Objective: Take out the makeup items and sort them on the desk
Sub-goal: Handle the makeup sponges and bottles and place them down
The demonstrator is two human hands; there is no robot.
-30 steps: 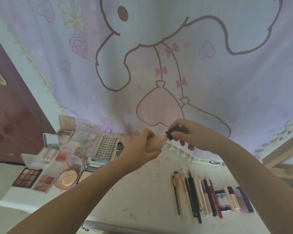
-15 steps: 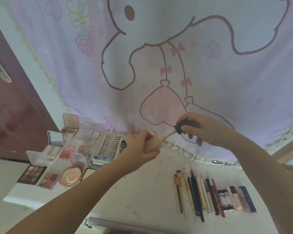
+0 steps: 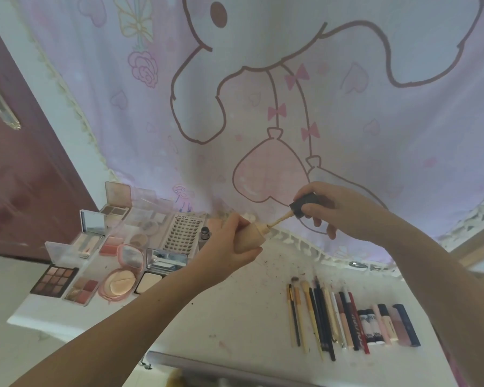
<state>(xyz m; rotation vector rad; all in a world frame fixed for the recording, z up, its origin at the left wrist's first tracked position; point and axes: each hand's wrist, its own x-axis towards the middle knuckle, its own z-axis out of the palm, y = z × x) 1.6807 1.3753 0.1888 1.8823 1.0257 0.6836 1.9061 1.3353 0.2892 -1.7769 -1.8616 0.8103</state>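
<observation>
Fingers: left hand (image 3: 229,241) grips beige bottle (image 3: 250,238); right hand (image 3: 327,210) pinches black cap (image 3: 303,207); lash tray (image 3: 183,233) reads, seemingly, "XOYO".

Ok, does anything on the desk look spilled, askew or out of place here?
Dark specks and a few reddish smudges dot the desk between the open palettes and the neat row of brushes and tubes. Nothing looks tipped or spilled.

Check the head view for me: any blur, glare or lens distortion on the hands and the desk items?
Head view: strong wide-angle bending, desk edge and door lean. Soft, even, pinkish light through the curtain; no hard shadows. Left hand on the bottle and right hand on the cap are fairly sharp. Mild glare on the open compact mirrors; far-left edge is smeared.
</observation>
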